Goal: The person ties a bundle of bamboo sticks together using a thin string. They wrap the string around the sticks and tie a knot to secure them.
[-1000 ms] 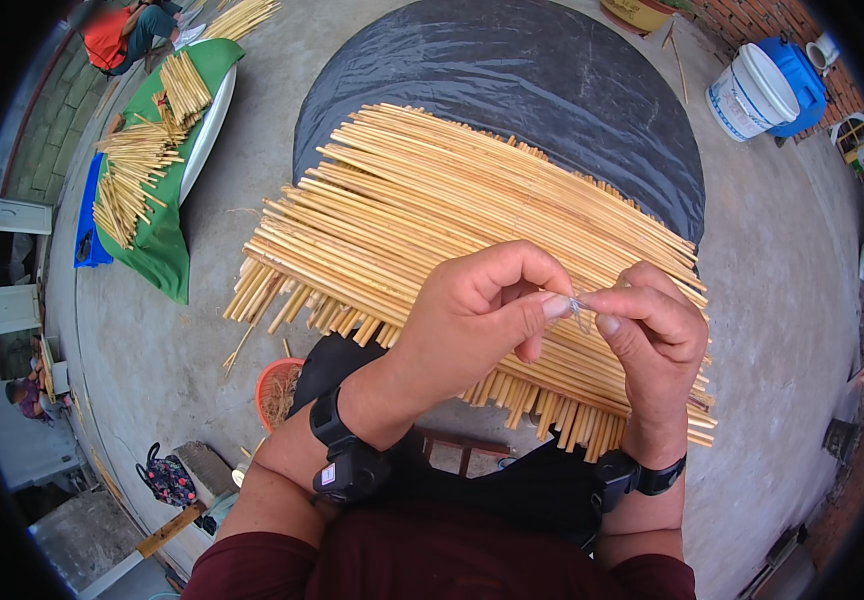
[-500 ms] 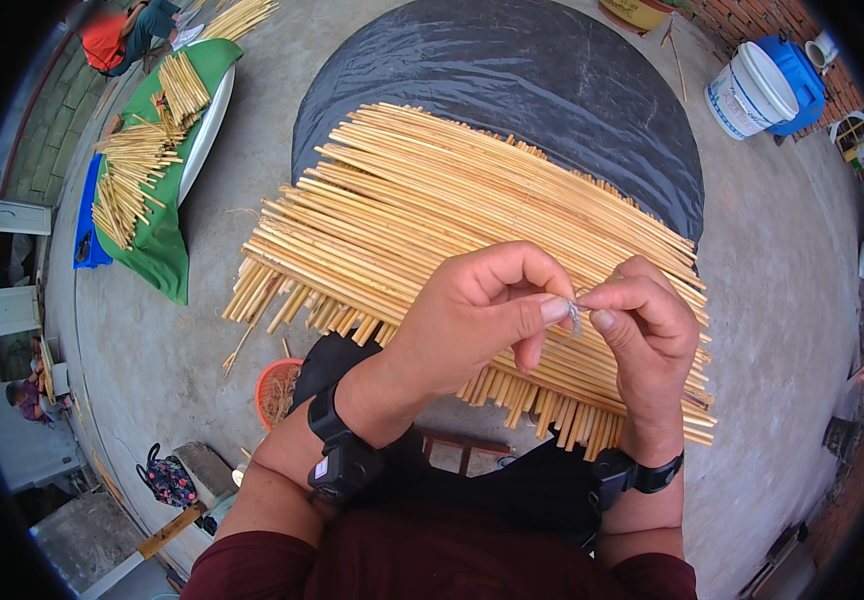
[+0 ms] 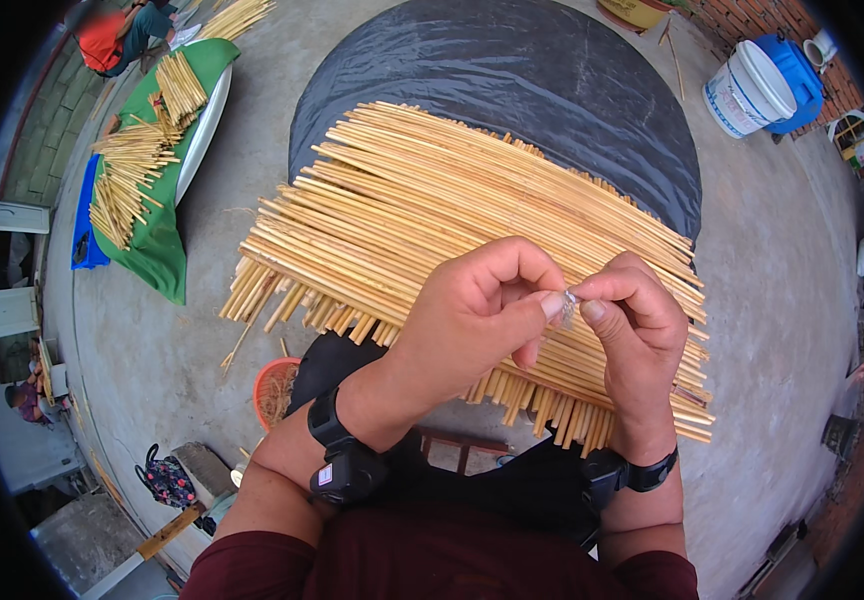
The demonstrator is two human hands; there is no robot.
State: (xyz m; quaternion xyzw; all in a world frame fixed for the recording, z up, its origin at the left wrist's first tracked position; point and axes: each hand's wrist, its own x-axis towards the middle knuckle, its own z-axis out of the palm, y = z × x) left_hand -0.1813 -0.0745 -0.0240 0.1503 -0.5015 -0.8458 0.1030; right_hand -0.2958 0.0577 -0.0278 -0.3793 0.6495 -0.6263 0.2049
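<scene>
In front of my chest, my left hand (image 3: 477, 312) pinches a small greyish, shiny, crumpled piece (image 3: 568, 305) between thumb and forefinger. Thumb and forefinger of my right hand (image 3: 644, 330) close on the same piece from the other side. It is too small to tell whether it is thread, wire or plastic strip. Below both hands lies a wide layer of long yellow-tan stalks (image 3: 422, 225), side by side, with uneven ends facing me. The hands hover over its near right part.
A dark plastic-covered round table (image 3: 492, 60) bears the stalks. An orange-red basket (image 3: 272, 385) with fibres stands on the floor to the left. Farther left, more stalks lie on a green cloth (image 3: 174, 262). A white bucket (image 3: 749, 90) stands far right; a person (image 3: 107, 45) sits far left.
My right hand has shifted slightly left, bringing the fingertips of both hands closer together. The greyish piece now looks more bunched up between them.
</scene>
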